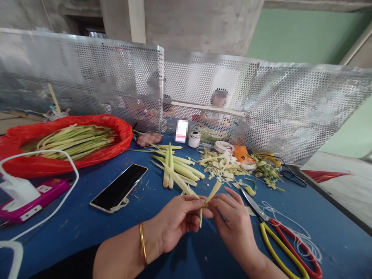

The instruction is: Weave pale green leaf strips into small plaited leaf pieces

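My left hand (181,215), a gold bangle on its wrist, is closed in a pinch on pale green leaf strips (213,192) that cross at my fingertips. From the right, my right hand (232,221) meets it, thumb and forefinger pressed on the same crossing while its other fingers stick out. One narrow end of a strip hangs below the pinch. Just beyond my hands lies a small pile of green-white leaf stalks (184,168). Scissors (269,223) with one red and one yellow handle lie open beside my right hand, near a loose coil of white string (306,244).
A dark phone (120,188) lies left of centre. Farther left are a red plastic bag (122,130) of long leaves and a purple power strip (55,190) with a white cable. Leaf scraps (216,162) and a tape roll (224,147) sit before a perforated metal screen (192,81); people sit behind it.
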{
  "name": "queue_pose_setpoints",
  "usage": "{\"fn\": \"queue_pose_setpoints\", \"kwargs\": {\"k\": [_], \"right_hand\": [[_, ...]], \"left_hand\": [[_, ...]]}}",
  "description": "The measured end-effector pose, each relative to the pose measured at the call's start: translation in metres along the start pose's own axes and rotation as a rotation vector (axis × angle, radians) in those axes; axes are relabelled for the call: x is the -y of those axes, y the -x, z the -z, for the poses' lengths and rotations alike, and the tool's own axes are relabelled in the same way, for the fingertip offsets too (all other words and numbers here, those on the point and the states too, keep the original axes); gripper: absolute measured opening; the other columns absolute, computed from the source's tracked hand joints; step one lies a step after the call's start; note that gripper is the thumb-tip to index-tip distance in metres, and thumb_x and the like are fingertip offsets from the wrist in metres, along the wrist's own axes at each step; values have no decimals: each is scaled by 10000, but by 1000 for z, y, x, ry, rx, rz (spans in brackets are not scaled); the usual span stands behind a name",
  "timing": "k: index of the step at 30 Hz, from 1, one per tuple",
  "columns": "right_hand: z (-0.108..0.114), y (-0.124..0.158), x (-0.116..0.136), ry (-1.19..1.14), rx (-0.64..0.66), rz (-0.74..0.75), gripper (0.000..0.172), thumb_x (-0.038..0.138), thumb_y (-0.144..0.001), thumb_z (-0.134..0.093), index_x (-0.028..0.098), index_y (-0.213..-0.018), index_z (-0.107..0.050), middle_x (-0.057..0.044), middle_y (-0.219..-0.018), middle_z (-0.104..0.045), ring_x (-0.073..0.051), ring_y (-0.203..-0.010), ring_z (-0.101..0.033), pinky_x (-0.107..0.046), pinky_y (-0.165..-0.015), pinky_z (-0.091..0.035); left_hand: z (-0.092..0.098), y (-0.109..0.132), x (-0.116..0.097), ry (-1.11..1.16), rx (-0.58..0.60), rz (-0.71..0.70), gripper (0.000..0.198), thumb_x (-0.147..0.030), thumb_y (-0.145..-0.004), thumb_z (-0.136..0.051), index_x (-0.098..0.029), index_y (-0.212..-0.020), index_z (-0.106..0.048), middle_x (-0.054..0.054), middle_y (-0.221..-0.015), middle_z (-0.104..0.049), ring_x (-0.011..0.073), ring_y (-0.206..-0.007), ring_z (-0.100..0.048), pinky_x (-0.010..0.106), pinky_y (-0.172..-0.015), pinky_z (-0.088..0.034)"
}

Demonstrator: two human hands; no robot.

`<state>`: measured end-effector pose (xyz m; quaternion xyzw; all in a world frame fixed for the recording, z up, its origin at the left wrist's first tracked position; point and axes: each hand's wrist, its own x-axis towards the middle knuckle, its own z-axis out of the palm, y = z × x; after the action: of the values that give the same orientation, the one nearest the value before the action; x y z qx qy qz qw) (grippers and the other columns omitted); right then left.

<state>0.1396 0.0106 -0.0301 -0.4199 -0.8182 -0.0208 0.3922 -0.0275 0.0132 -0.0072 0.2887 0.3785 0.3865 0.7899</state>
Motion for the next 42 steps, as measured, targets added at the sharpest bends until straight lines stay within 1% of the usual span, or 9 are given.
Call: {"fn": "queue_pose_setpoints", "kwargs": {"k": [6, 11, 14, 20, 29, 32, 37, 39, 42], "right_hand": [[1, -2, -6, -131, 16, -38, 209, 166, -898, -509, 262, -876, -694, -16, -838, -700, -186, -816, -645, -472, -1044, -305], [12, -11, 4, -546, 77, -338, 248, 251, -850, -553, 245, -1062, -684, -74, -1116, -679, -255, -1085, -597, -412, -948, -448], [13, -12, 10, -740, 66, -503, 203, 325, -833, -600, 209, -955, -715, -73, -1010, -706, -247, -989, -635, -363, -868, -493], [4, -8, 8, -784, -40, -578, 167, 320, -788, -661, 195, -690, -711, -33, -728, -671, -187, -733, -609, -297, -679, -484], [1, -6, 16, -810, -63, -723, 217, 351, -765, -660, 181, -630, -672, -28, -651, -660, -174, -647, -607, -286, -640, -476], [4, -8, 12, -866, 7, -789, 244, 387, -762, -658, 168, -656, -679, -46, -663, -678, -192, -666, -622, -309, -675, -492], [14, -10, 3, -580, 17, -610, 258, 405, -775, -652, 216, -935, -723, -80, -952, -707, -262, -936, -629, -370, -827, -470], [14, -10, 3, -439, 48, -488, 197, 380, -786, -652, 250, -910, -733, -72, -1011, -695, -265, -997, -606, -378, -872, -442], [12, -9, 8, -426, 140, -384, 119, 309, -821, -627, 243, -759, -705, -39, -846, -695, -216, -851, -621, -357, -836, -434]], "left_hand": [[0, 2, -6, -176, 50, -35, 273, -313, -738, -721, -118, -927, -695, 83, -748, -733, 56, -432, -526, 158, -400, -289], [-1, 4, -14, -245, -18, -136, 366, -446, -825, -588, -114, -959, -669, 116, -796, -738, 52, -402, -507, 178, -397, -232], [-1, 3, -14, -309, -22, -143, 422, -501, -844, -535, -111, -928, -673, 110, -751, -731, 51, -380, -493, 188, -392, -207], [-2, 2, -8, -456, 18, -92, 254, -366, -748, -673, -127, -834, -680, 63, -739, -732, 43, -406, -507, 178, -415, -258], [-1, 2, -8, -540, 73, -43, 167, -291, -698, -657, -126, -676, -668, 37, -642, -692, 73, -448, -543, 190, -430, -312], [-1, 2, -8, -544, 63, -39, 183, -306, -692, -667, -127, -652, -660, 39, -630, -688, 76, -448, -541, 190, -429, -314], [-1, 2, -7, -569, 55, -27, 189, -310, -722, -624, -127, -704, -669, 47, -649, -697, 80, -425, -544, 190, -407, -296], [-2, 3, -6, -617, 76, -46, 287, -399, -752, -610, -128, -671, -659, 47, -642, -689, 81, -416, -539, 192, -400, -297], [-3, 3, -4, -717, 55, -67, 391, -488, -750, -606, -132, -591, -632, 20, -527, -620, 89, -403, -531, 187, -387, -290]]}}
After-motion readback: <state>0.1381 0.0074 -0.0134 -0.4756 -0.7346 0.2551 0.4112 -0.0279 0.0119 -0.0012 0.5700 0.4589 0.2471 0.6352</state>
